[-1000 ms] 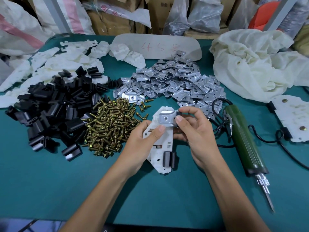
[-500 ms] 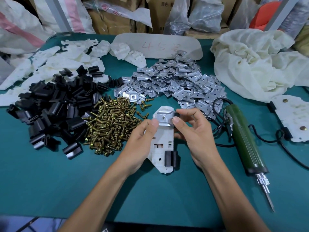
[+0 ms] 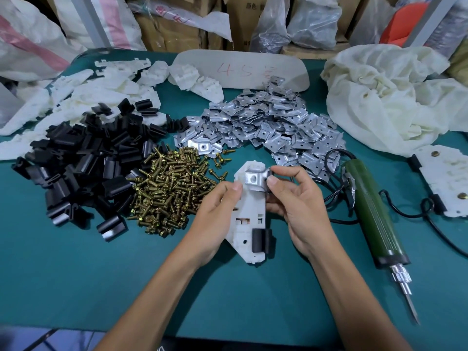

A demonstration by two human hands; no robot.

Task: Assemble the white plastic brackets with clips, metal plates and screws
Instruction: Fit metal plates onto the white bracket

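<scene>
I hold a white plastic bracket (image 3: pixel 249 219) upright over the green table. My left hand (image 3: pixel 215 219) grips its left edge, thumb on the front. My right hand (image 3: pixel 296 206) pinches a metal plate (image 3: pixel 254 179) seated at the bracket's top, with thumb and forefinger at its right side. A black clip (image 3: pixel 260 240) is fitted near the bracket's lower right. Heaps lie behind: brass screws (image 3: pixel 169 191), black clips (image 3: pixel 83 168), metal plates (image 3: pixel 273 130) and white brackets (image 3: pixel 83 97).
A green electric screwdriver (image 3: pixel 374 219) lies to the right, bit pointing toward me, its black cord (image 3: pixel 430 219) looping past a finished bracket (image 3: pixel 448 183). A crumpled white cloth (image 3: pixel 390 97) sits at the back right. Sacks and cartons line the far edge.
The bracket has been turned more upright and straightened. My right fingers shifted from the plate's top to its right side, and my left thumb slid down off the plate.
</scene>
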